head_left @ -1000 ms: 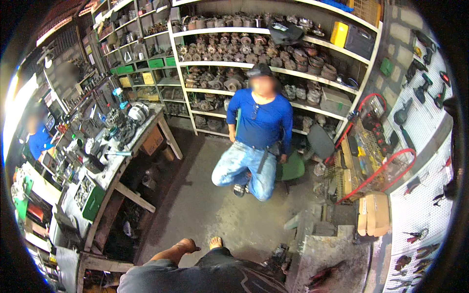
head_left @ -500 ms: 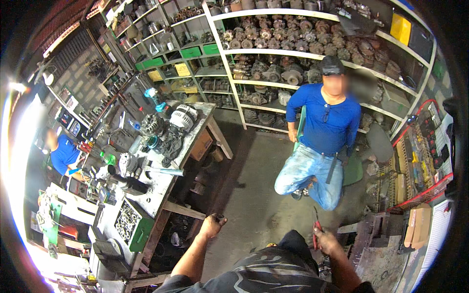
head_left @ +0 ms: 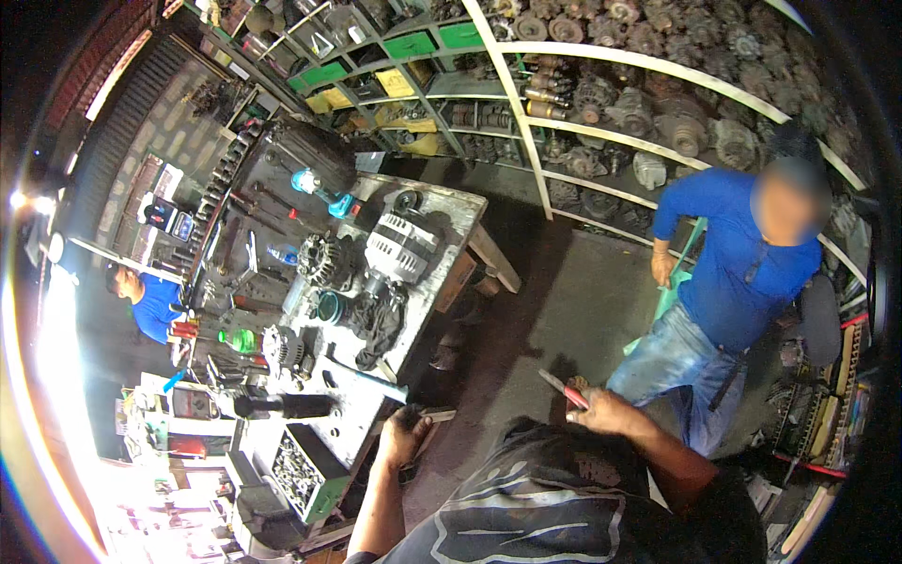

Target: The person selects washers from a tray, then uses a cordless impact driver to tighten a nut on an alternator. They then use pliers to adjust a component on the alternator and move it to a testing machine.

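Observation:
My right hand (head_left: 601, 412) is closed around the red handles of a pair of pliers (head_left: 564, 386), whose jaws point up and left in front of my body. My left hand (head_left: 404, 437) is curled closed by the workbench (head_left: 458, 209) edge. Whether anything sits inside its fingers is hidden. On the bench beyond it stand a silver alternator (head_left: 399, 249) and two smaller alternator parts, one of them an open housing (head_left: 324, 261). A dark cloth (head_left: 378, 329) lies beside them, and a pale tube (head_left: 366, 381) lies near my left hand.
A person in a blue shirt (head_left: 742, 254) is close on my right; another person (head_left: 155, 305) is beyond the bench at far left. A green drawer of small metal parts (head_left: 329, 498) is at the bench's near end. Shelves (head_left: 639, 136) of used parts line the back.
My view has turned left, and the bench looks nearer. My right hand has swung the pliers in front of my body. The person in blue has leaned and looks nearer.

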`<action>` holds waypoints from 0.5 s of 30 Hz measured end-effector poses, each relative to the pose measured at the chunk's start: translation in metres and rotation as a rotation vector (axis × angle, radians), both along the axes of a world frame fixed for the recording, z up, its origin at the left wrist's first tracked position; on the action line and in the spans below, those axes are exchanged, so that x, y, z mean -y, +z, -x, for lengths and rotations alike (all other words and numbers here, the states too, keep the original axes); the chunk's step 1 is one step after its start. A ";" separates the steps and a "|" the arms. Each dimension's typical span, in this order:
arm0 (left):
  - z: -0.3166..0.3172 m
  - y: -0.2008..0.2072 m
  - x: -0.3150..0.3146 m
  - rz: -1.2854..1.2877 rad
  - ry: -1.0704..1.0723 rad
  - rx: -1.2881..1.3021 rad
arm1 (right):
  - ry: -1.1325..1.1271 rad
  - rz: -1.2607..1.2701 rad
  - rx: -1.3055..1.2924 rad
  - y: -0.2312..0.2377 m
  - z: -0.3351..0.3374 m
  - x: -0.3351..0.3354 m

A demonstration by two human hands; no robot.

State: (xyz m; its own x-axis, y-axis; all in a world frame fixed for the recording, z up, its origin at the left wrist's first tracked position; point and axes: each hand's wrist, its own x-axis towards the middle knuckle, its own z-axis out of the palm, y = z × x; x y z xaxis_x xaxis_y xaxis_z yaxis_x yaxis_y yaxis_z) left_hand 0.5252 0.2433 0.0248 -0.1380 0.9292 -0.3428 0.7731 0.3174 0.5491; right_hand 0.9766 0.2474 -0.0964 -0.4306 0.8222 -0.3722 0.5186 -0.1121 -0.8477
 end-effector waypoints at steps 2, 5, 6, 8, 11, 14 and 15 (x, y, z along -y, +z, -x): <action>0.003 0.012 -0.047 -0.092 0.061 0.114 | 0.053 -0.065 0.001 0.025 0.003 -0.059; 0.015 0.037 -0.119 -0.079 0.157 0.339 | -0.011 0.125 -0.186 0.063 0.007 -0.124; 0.017 0.042 -0.146 -0.212 0.062 0.202 | -0.028 0.176 -0.251 0.072 0.007 -0.140; 0.024 0.055 -0.204 -0.278 0.072 0.264 | -0.019 0.150 -0.208 0.079 0.016 -0.166; 0.029 0.073 -0.297 -0.395 0.014 0.239 | -0.076 0.217 -0.073 0.077 0.034 -0.196; 0.027 0.086 -0.391 -0.373 -0.027 0.212 | -0.051 0.071 -0.053 0.074 0.051 -0.223; 0.025 0.089 -0.419 -0.330 -0.048 0.194 | -0.035 0.091 0.023 0.074 0.058 -0.233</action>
